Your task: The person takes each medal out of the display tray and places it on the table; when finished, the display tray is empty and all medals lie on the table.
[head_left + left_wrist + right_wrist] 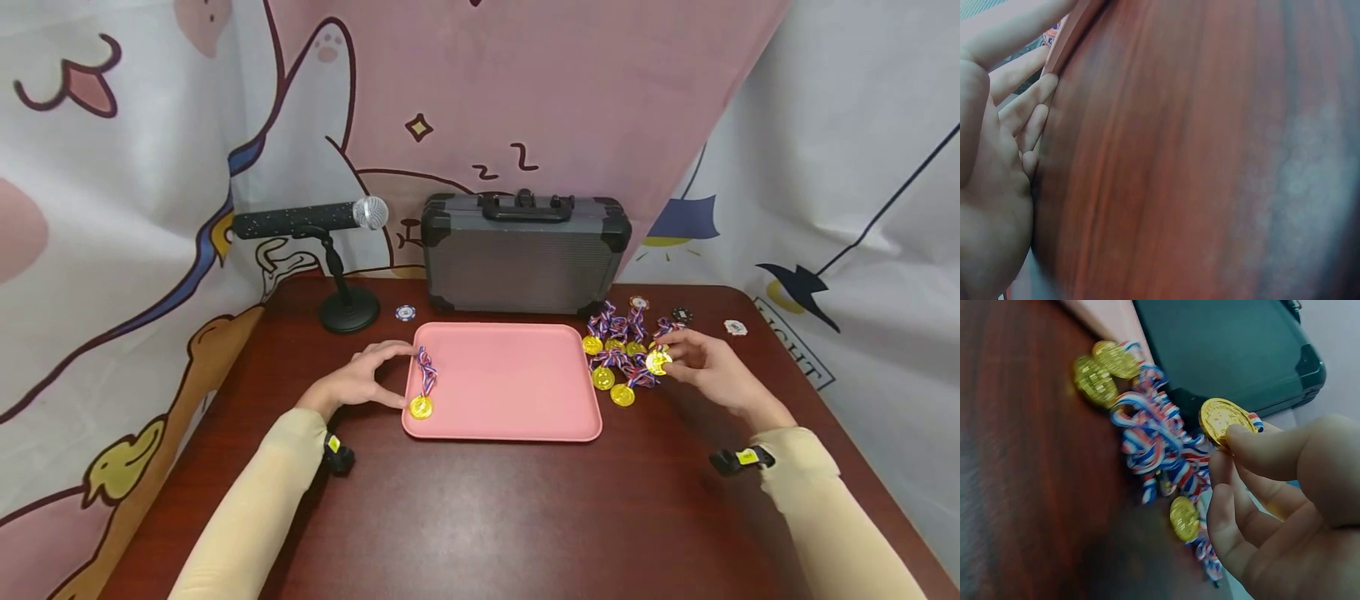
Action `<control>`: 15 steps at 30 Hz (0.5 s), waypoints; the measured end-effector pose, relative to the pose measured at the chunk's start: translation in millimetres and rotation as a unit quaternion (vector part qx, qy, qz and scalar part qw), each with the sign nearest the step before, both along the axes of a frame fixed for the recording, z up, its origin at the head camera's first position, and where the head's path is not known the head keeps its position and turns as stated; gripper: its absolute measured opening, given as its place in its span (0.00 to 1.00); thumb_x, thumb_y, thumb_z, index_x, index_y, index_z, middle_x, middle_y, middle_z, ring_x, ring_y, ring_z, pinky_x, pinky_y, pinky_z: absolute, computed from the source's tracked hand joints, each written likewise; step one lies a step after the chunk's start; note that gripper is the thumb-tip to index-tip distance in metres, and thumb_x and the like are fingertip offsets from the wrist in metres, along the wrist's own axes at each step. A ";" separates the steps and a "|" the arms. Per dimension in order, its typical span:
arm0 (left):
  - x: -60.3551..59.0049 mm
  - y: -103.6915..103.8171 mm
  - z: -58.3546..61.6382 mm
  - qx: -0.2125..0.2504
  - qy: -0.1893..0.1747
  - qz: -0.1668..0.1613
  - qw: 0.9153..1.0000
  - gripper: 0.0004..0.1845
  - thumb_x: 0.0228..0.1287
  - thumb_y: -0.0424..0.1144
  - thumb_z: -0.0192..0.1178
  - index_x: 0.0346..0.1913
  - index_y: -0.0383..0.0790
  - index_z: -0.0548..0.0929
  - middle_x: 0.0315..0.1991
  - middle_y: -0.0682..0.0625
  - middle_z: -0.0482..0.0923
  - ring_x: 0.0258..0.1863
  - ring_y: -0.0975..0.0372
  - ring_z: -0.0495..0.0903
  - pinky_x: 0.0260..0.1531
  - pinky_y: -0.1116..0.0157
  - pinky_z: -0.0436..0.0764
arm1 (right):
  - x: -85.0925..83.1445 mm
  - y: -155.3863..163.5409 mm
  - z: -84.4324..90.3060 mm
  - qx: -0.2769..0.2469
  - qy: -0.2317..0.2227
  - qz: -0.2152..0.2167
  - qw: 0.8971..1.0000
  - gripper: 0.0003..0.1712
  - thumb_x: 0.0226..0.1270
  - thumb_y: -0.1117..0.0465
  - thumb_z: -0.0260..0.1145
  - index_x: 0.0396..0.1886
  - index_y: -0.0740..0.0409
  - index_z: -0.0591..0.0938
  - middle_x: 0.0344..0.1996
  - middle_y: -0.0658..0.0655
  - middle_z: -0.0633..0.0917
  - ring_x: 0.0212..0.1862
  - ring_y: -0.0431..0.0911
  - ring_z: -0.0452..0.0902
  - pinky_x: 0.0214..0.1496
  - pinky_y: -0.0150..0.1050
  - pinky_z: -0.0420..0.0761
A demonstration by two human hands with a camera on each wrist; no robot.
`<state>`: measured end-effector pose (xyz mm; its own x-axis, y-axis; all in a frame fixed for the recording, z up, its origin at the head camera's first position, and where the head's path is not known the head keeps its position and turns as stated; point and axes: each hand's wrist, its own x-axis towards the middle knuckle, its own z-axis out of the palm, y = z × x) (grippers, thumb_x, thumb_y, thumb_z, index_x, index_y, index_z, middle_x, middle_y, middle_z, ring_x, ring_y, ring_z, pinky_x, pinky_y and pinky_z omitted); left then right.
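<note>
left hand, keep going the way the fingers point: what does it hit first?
Likely the pink tray: the left hand points right, fingers already at its left rim. Past that, the medal lying in it.

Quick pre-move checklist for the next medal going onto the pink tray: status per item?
1. Right hand pinches a gold medal: ok.
2. Its ribbon free of the medal pile: cannot tell.
3. Left hand steadies the pink tray at its left edge: ok.
4. Tray has bare space beside the medal already in it: ok.
5. Grey case shut and behind the tray, out of the path: ok.
</note>
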<state>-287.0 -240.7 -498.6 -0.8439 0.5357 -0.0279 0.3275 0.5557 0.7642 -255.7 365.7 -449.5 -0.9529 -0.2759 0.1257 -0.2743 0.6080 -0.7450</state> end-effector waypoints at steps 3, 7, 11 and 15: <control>-0.6 0.0 -1.0 -0.001 0.002 0.000 1.000 0.49 0.48 0.51 0.84 0.75 0.55 0.73 0.78 0.49 0.65 0.78 0.47 0.55 0.73 0.36 0.49 | 2.2 2.5 -8.0 0.021 0.006 0.011 1.000 0.23 0.69 0.72 0.72 0.62 0.66 0.80 0.42 0.65 0.86 0.38 0.43 0.85 0.39 0.30 0.84; -1.2 -0.5 -1.5 -0.003 0.003 0.000 1.000 0.49 0.48 0.52 0.84 0.76 0.55 0.73 0.78 0.49 0.65 0.78 0.46 0.55 0.73 0.35 0.49 | 5.2 2.2 -14.7 0.051 0.005 0.017 0.999 0.23 0.67 0.72 0.73 0.61 0.66 0.80 0.41 0.62 0.87 0.38 0.42 0.85 0.39 0.31 0.84; -1.3 -0.8 -1.2 -0.002 0.004 0.000 1.000 0.49 0.48 0.52 0.83 0.75 0.55 0.74 0.78 0.48 0.65 0.78 0.46 0.55 0.73 0.35 0.49 | 8.3 -0.2 -20.6 0.088 0.009 0.013 0.996 0.23 0.65 0.72 0.75 0.59 0.63 0.82 0.40 0.59 0.87 0.39 0.43 0.84 0.40 0.32 0.83; -0.7 -0.3 -1.0 -0.002 0.001 -0.001 1.000 0.48 0.48 0.52 0.83 0.75 0.55 0.74 0.78 0.48 0.65 0.77 0.46 0.55 0.73 0.35 0.49 | 10.6 -1.4 -24.9 0.134 0.021 0.007 0.991 0.22 0.63 0.71 0.76 0.57 0.59 0.83 0.39 0.55 0.87 0.39 0.45 0.84 0.42 0.36 0.83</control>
